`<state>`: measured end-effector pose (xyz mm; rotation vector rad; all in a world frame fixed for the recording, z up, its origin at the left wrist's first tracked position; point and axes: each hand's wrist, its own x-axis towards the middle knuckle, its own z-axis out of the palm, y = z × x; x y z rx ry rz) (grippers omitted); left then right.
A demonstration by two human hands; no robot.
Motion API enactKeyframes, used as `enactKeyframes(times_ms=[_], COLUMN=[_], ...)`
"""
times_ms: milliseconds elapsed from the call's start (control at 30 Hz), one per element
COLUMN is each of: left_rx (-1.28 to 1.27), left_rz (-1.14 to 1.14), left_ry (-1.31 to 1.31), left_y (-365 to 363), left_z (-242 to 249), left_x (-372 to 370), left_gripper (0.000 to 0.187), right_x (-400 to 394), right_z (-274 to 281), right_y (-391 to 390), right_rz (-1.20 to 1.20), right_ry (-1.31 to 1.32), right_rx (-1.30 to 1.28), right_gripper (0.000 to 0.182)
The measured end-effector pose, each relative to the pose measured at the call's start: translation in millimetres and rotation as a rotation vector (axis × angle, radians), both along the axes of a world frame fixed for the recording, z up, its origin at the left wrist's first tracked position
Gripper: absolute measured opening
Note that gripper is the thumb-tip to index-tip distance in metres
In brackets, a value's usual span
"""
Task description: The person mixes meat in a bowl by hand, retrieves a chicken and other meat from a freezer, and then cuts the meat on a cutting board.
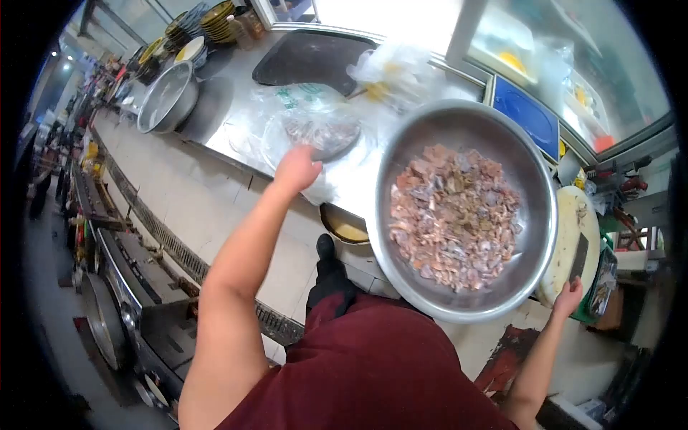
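My left hand (297,170) is at the near edge of a clear plastic bag (304,118) on the steel counter. Its fingers are curled in on the bag's edge, and the fingertips are partly hidden. Dark, meat-like pieces show through the plastic. At the far right, my right hand (568,297) is closed around the handle of a knife (580,256) with a broad blade. That blade lies over a round, pale chopping board (566,233). Between my hands stands a large steel bowl (390,265), holding many small chopped meat pieces (455,215).
A black tray (312,57) and another plastic bag (398,75) lie at the back of the steel counter (215,132). A metal basin (168,97) stands on the left, near stacked bowls (217,23). A blue tray (527,115) is by the window. Stoves line the left side.
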<state>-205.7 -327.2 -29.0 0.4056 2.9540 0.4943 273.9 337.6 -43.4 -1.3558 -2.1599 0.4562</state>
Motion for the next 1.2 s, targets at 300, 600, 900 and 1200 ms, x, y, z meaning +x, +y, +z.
enactKeyframes(times_ms=[300, 600, 900, 1200], left_rx=[0.262, -0.271, -0.279, -0.200], left_rz=[-0.339, -0.732, -0.647, -0.808], left_ry=[0.224, 0.123, -0.339, -0.170], left_y=[-43, -19, -7, -19], left_z=[23, -20, 6, 1], left_x=[-254, -186, -190, -187], left_gripper=[0.082, 0.094, 0.095, 0.089], right_x=[-207, -331, -404, -473], right_z=[99, 126, 98, 29], right_y=[-314, -498, -540, -561], right_rz=[0.228, 0.725, 0.990, 0.809], right_ry=[0.280, 0.037, -0.007, -0.118], right_rx=[-0.097, -0.099, -0.378, -0.280], right_gripper=[0.041, 0.033, 0.030, 0.040])
